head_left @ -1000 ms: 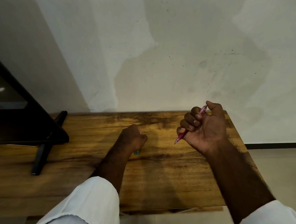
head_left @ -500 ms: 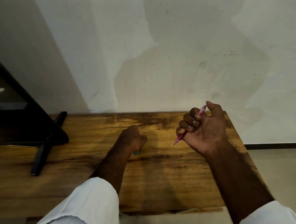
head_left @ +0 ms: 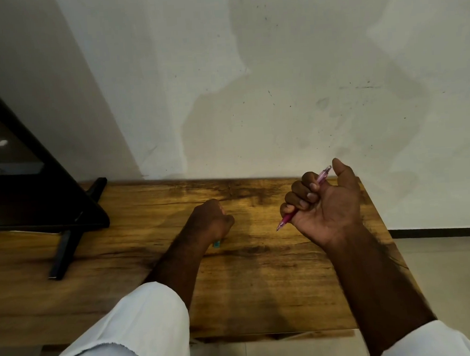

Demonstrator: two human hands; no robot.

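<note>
STEP: likely readying pen | right hand (head_left: 327, 207) clamped round pink pen (head_left: 286, 219), above table (head_left: 263, 287) far-right; tip down-left | left hand (head_left: 210, 221) fisted on teal piece (head_left: 216, 244), mid-table | NEXT: probably bringing both together; ends aligned

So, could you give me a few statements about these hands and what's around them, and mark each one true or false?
1. The right hand grips a translucent pink plastic pen. True.
2. The left hand lies flat with straight fingers. False: its fingers are curled, and a small teal thing pokes out below it.
3. A black flat screen on a stand sits at the left end of the table. True.
4. The hands are over a white plastic table. False: it is a brown wooden table with dark grain.
</note>
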